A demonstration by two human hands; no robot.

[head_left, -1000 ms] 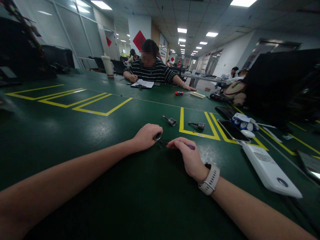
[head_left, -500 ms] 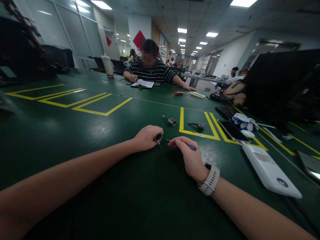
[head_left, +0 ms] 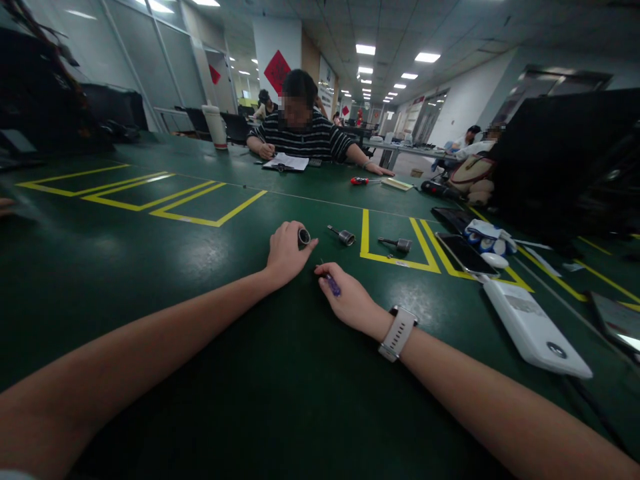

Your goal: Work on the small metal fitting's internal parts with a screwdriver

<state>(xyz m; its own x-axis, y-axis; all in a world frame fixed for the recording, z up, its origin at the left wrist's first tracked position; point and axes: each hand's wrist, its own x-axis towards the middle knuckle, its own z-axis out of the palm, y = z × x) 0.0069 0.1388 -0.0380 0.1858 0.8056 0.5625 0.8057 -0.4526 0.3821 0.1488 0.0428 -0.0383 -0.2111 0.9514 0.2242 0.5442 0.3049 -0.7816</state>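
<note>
My left hand point(head_left: 286, 255) is closed around a dark metal cylinder point(head_left: 303, 239), whose round open end faces me; the rest of it is hidden in the palm. In my right hand point(head_left: 347, 297), just to the right and nearer to me, is a small screwdriver point(head_left: 333, 287) with a purple handle. Its thin tip points away, towards the left hand, apart from the cylinder. Beyond the hands lie two metal socket-like pieces with shafts, one socket piece point(head_left: 345, 237) outside the yellow tape and another socket piece point(head_left: 403, 245) inside it, beside a tiny part point(head_left: 390, 256).
Yellow tape point(head_left: 400, 265) marks areas on the green table point(head_left: 210, 373). At right are a phone point(head_left: 463, 256), a white power bank point(head_left: 537, 330) and gloves point(head_left: 490, 239). Farther off, a red screwdriver point(head_left: 360, 181) and a cup point(head_left: 215, 127) stand near a person writing point(head_left: 300, 137).
My left hand has moved left and away from me with the cylinder, turning its back upward. The right hand has shifted left with the screwdriver. Tiny parts between the hands no longer show.
</note>
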